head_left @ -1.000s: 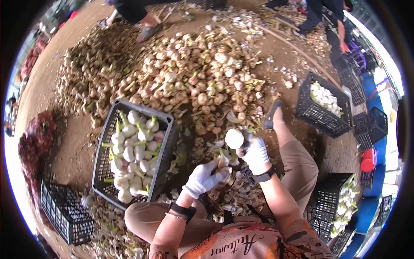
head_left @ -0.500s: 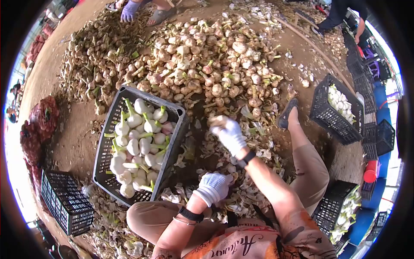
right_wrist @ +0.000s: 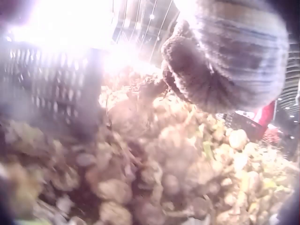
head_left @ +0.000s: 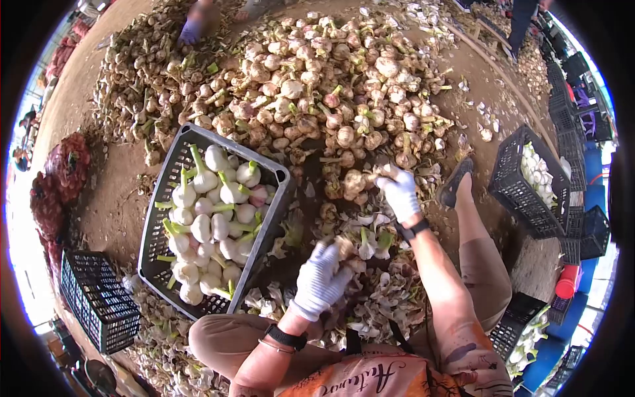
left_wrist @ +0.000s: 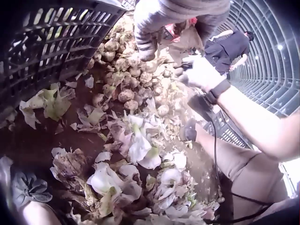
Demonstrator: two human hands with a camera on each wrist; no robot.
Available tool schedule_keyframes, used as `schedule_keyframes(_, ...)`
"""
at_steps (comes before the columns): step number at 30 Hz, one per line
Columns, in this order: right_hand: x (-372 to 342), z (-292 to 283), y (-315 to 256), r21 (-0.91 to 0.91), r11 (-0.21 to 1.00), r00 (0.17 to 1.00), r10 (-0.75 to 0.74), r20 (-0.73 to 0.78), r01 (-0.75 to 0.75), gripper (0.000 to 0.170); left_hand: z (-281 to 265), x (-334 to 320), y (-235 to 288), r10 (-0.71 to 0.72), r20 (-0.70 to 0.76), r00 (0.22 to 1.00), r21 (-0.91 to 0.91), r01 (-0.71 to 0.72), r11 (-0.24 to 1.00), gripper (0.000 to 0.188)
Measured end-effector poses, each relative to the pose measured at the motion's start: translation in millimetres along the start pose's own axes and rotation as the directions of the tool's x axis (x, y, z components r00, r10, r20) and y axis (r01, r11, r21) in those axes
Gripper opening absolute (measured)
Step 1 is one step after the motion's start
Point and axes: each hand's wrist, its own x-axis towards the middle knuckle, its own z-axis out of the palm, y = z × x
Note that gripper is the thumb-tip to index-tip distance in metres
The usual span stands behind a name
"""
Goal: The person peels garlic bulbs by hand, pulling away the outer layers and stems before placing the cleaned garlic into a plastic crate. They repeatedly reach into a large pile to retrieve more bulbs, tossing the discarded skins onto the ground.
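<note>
My left hand point(head_left: 321, 281), in a white knit glove, is above the loose garlic skins point(head_left: 380, 291) in front of my lap. Its fingers curl round a brown-skinned garlic bulb point(head_left: 344, 247), partly hidden by the glove. My right hand point(head_left: 400, 193), gloved too, reaches to the near edge of the heap of unpeeled garlic point(head_left: 291, 86) and grips a bulb point(head_left: 383, 172) there. Blurred in the right wrist view, the right glove point(right_wrist: 229, 56) has its fingers bent inward. Left of my hands, a black crate point(head_left: 268, 218) holds white bulbs with green stems point(head_left: 202, 228).
Another black crate point(head_left: 99, 304) stands at the lower left beside red net sacks point(head_left: 66, 165). More crates of garlic, one at the right point(head_left: 529, 182), line that side. Another person's gloved hand point(head_left: 192, 30) is at the heap's far side. A long pole point(head_left: 496, 73) lies beyond.
A white peeled bulb beside my right hand one second ago is no longer there. The right hand swung left, then out to the heap. My left hand dipped toward my lap and rose again.
</note>
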Motion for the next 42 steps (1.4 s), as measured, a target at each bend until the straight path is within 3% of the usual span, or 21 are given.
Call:
schedule_keyframes(2,-39,-15,-61,0.207,0.942,0.962,0.241,0.132,-0.264,0.018,-4,3,-5,-0.026,-0.083,0.996,-0.09,0.019,0.996,0.054)
schedule_keyframes(3,-54,-16,-67,0.331,0.899,0.956,0.244,0.166,-0.287,0.019,-7,8,-5,-0.103,-0.022,0.994,-0.42,0.084,0.904,0.063)
schedule_keyframes(4,-71,-18,-79,0.413,0.869,0.951,0.176,0.253,-0.271,0.017,-11,1,5,-0.25,0.185,0.95,-0.762,0.3,0.575,0.066)
schedule_keyframes(6,-96,-13,-88,0.353,0.921,0.968,0.087,0.234,-0.167,0.016,-9,4,0,-0.115,0.135,0.984,-0.872,0.173,0.458,0.066)
schedule_keyframes(7,-106,-11,-93,0.504,0.778,0.917,0.23,0.326,-0.374,0.015,-6,3,-4,-0.103,0.093,0.99,-0.88,0.13,0.457,0.064)
schedule_keyframes(8,-109,-2,-93,0.617,0.715,0.939,0.179,0.294,-0.33,0.017,-9,0,-1,-0.087,0.091,0.992,-0.878,0.121,0.462,0.064)
schedule_keyframes(11,-140,-1,-122,0.761,0.403,0.858,0.307,0.412,-0.509,0.024,-16,-8,22,-0.092,-0.004,0.996,-0.687,0.064,0.724,0.06)
schedule_keyframes(12,-147,12,-124,0.792,0.534,0.953,0.113,0.28,-0.296,0.027,-17,-5,21,0.06,-0.096,0.994,-0.226,-0.08,0.971,0.062)
schedule_keyframes(14,-155,27,-95,0.724,0.577,0.922,0.297,0.247,-0.379,0.021,-14,-6,21,0.384,-0.11,0.917,0.157,-0.365,0.918,0.069)
schedule_keyframes(16,-154,39,-74,0.705,0.623,0.936,0.303,0.179,-0.337,0.018,-9,-15,29,0.246,-0.064,0.967,0.156,-0.234,0.96,0.065)
schedule_keyframes(18,-154,31,-101,0.705,0.545,0.884,0.376,0.278,-0.454,0.014,-12,-13,25,0.311,-0.034,0.95,0.216,-0.296,0.93,0.061)
schedule_keyframes(20,-154,24,-111,0.616,0.637,0.885,0.378,0.273,-0.462,0.012,-10,-15,27,0.332,-0.039,0.942,0.234,-0.315,0.92,0.054)
schedule_keyframes(23,-147,30,-78,0.725,0.556,0.913,0.257,0.316,-0.408,0.008,-6,-14,15,0.496,-0.049,0.867,0.312,-0.458,0.832,0.05)
schedule_keyframes(26,-146,28,-79,0.795,0.463,0.92,0.229,0.319,-0.391,0.017,-5,-18,18,0.49,-0.039,0.871,0.333,-0.451,0.828,0.049)
schedule_keyframes(32,-148,22,-87,0.728,0.549,0.912,0.238,0.333,-0.409,0.022,-15,-15,26,0.492,-0.155,0.856,0.269,-0.443,0.855,0.049)
schedule_keyframes(34,-149,25,-80,0.67,0.639,0.923,0.213,0.319,-0.379,0.019,-10,-8,-1,0.179,-0.176,0.968,-0.467,-0.243,0.85,0.047)
schedule_keyframes(35,-153,22,-99,0.536,0.801,0.955,0.143,0.261,-0.266,0.023,-17,-12,10,-0.076,0.046,0.996,-0.823,0.081,0.562,0.051)
schedule_keyframes(36,-154,22,-120,0.283,0.947,0.968,-0.201,0.148,0.153,0.028,-17,-8,5,-0.024,0.131,0.991,-0.958,0.132,0.256,0.054)
schedule_keyframes(38,-159,21,-128,0.006,0.979,0.963,-0.201,0.178,0.203,0.034,-14,-6,4,-0.003,0.158,0.987,-0.98,0.157,0.121,0.054)
schedule_keyframes(40,-159,21,-127,0.149,0.947,0.952,-0.299,0.072,0.286,0.033,-23,-14,22,-0.017,0.203,0.979,-0.968,0.203,0.149,0.047)
schedule_keyframes(42,-157,14,-122,0.251,0.949,0.965,-0.227,0.129,0.19,0.027,-13,-9,7,0.007,0.185,0.983,-0.975,0.183,0.125,0.035)
